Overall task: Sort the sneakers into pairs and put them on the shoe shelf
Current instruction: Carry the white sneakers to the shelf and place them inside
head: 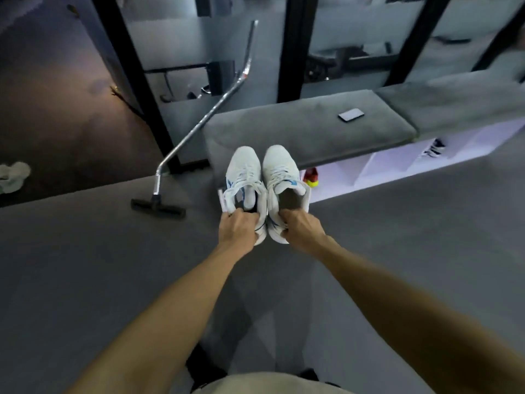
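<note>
While both of our bare arms reached forward, our left hand [238,227] was curled tight around the heel collar of the left white lace-up sneaker with blue side stripes [245,183], fingers hooked into its opening. Our right hand [302,230] was clenched the same way on the heel of the matching right white sneaker with a blue tongue patch [282,180]. Each hand sat at the rear of its shoe, so the sneakers extended ahead of our knuckles.

Both shoes ran lengthwise away from us, toes pointing forward at the grey cushioned bench top [306,129], soles down, side by side and touching or nearly touching along their inner edges. We held them in the air above the grey carpeted floor [397,237], just before the bench's near corner.

Under the cushion stood the white open-fronted shoe shelf [366,169]. A red and yellow shoe [311,177] sat in its leftmost visible compartment, just right of our pair, and a white sneaker with dark stripes [433,147] occupied a compartment farther right. A dark flat phone [351,114] lay on the cushion. Left of the bench, a metal vacuum wand with a black floor head [199,126] stood on the carpet.
</note>
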Tool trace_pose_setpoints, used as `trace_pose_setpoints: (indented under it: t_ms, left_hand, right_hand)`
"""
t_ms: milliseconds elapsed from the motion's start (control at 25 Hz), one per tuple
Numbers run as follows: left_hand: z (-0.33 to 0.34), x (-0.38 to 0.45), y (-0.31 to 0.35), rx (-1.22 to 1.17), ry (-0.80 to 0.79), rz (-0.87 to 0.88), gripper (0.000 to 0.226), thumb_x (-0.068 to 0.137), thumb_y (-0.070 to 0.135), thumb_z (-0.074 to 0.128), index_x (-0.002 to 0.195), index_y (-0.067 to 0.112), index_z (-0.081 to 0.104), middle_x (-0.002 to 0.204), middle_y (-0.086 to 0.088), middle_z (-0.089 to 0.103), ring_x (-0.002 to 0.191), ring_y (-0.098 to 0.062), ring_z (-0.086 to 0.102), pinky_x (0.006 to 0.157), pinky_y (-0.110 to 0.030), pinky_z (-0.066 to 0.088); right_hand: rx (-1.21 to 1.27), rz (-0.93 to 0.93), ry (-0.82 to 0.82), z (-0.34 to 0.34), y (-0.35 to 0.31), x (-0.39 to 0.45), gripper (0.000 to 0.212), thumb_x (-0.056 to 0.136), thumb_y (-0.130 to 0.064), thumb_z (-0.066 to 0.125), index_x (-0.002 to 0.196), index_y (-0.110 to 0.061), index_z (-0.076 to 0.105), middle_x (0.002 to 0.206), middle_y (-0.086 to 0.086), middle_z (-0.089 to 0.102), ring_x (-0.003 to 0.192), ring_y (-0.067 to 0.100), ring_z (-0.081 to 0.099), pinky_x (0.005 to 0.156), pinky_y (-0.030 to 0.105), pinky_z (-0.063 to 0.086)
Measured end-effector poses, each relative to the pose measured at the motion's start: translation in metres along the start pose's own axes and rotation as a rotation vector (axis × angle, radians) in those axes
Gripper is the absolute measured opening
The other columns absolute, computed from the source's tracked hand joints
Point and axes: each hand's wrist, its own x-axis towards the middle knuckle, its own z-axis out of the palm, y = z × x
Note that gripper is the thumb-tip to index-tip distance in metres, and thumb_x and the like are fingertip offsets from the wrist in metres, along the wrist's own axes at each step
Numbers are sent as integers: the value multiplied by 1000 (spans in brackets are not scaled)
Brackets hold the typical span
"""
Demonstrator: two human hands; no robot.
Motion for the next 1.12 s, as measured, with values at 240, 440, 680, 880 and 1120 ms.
trace_pose_setpoints:
  t_ms: [240, 440, 680, 880, 1120]
  left_hand:
    - [9, 55, 122, 22, 4, 51, 19, 87, 30, 66, 104, 22, 64, 102, -4, 65, 103, -23, 57, 89, -34, 36]
    - [15, 121, 155, 75, 25, 10, 20, 86, 33, 67, 103, 22, 65, 104, -7, 65, 100, -26, 59, 89, -34, 38]
    - [13, 210, 172, 76, -2, -63, 21, 89, 33, 65, 109, 25, 64, 108, -4, 64, 102, -24, 58, 86, -33, 39]
    - [12, 275, 175, 75, -25, -154, 20, 89, 32, 65, 107, 23, 64, 107, -3, 65, 102, -24, 58, 85, -34, 40]
    - [42, 324, 185, 38, -78, -301, 19, 88, 32, 65, 105, 24, 65, 105, -3, 65, 102, -24, 58, 87, -33, 38]
  right_hand:
    - [33, 43, 2, -45, 125, 1, 25, 87, -11, 55, 111, -14, 57, 110, 12, 64, 97, 38, 62, 73, 35, 45]
    - [37, 4, -16, -63, 175, 57, 22, 87, -11, 55, 109, -13, 57, 109, 11, 64, 95, 37, 62, 71, 34, 44]
    - [32, -50, -39, -86, 217, 143, 23, 86, -9, 57, 108, -15, 60, 105, 9, 65, 92, 36, 63, 68, 32, 41]
    - [3, -145, -95, -103, 239, 218, 21, 84, -6, 54, 103, -12, 59, 102, 11, 65, 89, 37, 62, 65, 32, 39]
    - [-37, -256, -179, -92, 271, 279, 17, 84, -4, 52, 98, -10, 57, 101, 12, 65, 83, 37, 58, 63, 32, 37]
